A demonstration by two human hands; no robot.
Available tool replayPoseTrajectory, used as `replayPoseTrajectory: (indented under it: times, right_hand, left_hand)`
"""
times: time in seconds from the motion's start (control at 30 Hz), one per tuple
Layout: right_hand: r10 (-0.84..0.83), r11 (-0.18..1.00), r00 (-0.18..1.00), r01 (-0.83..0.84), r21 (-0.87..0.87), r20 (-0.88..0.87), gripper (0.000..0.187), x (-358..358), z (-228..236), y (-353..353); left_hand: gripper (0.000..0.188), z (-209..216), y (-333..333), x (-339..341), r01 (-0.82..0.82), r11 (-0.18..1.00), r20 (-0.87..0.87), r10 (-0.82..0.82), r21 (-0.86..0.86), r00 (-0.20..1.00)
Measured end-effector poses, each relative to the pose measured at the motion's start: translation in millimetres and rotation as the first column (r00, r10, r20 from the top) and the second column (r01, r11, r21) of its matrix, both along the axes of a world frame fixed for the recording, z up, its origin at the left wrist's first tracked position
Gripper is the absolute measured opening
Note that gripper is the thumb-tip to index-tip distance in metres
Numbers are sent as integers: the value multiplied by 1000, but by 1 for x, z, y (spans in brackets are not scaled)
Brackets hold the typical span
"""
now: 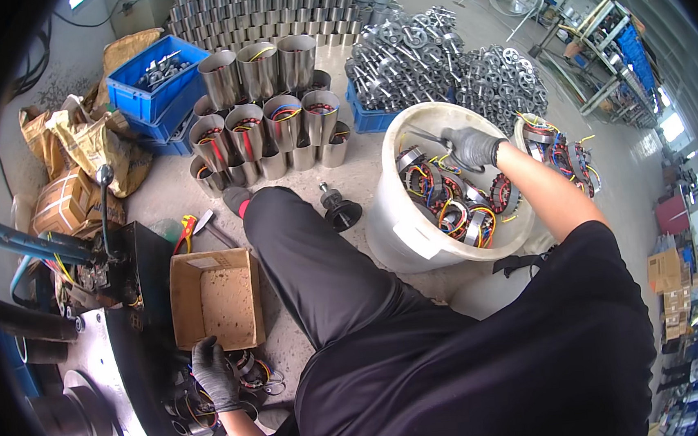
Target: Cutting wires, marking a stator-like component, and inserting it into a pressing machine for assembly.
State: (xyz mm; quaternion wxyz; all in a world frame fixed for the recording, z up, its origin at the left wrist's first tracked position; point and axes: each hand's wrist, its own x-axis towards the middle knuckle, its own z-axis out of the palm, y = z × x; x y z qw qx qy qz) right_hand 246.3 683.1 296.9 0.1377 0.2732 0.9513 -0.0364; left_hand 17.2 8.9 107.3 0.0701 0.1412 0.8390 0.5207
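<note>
My right hand (472, 148), in a grey glove, is closed around dark scissors (428, 136) over the rim of a large white tub (404, 234). Their blades point left. Inside the tub lie several wound motor stators (451, 202) with red, yellow and blue wires. My left hand (215, 376), gloved too, is held low beside the near edge of an open cardboard box (216, 304). Its fingers are curled, and whatever they may grip is hidden. Next to it, more wired stators (252, 371) lie on the floor.
Steel cylinders (259, 71), some with wired stators inside, stand stacked ahead. Blue crates (151, 102) and piled metal shafts (410, 57) lie beyond. A machine (103, 368) stands at my left. A hammer (217, 228), red-yellow pliers (185, 233) and a black-based shaft (338, 208) lie on the floor.
</note>
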Motion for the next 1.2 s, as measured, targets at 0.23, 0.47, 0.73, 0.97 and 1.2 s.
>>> replayPoseTrajectory:
  times: [0.23,0.47,0.73,0.97,1.2]
  right_hand:
    - [-203,978,976,206,-18,80,43,80,-33,47]
    - [-165,979,897,99,178,410,51,106,-36,48]
    - [-167,961,871,38,276,463,43,105,-25,41]
    - [-129,977,991,130,169,-18,44,66,68,-2]
    - [67,998,809,-48,48,-584,65,-35,159,-117]
  left_hand:
    - [26,-10,-1,6,-11,1000,144,8,19,990]
    - [3,-35,5,0,-42,998,154,34,51,988]
    - [20,-12,17,-7,-98,995,142,94,21,985]
    - [12,48,5,3,-185,953,174,146,238,974]
    - [45,102,25,13,-219,507,318,-118,834,941]
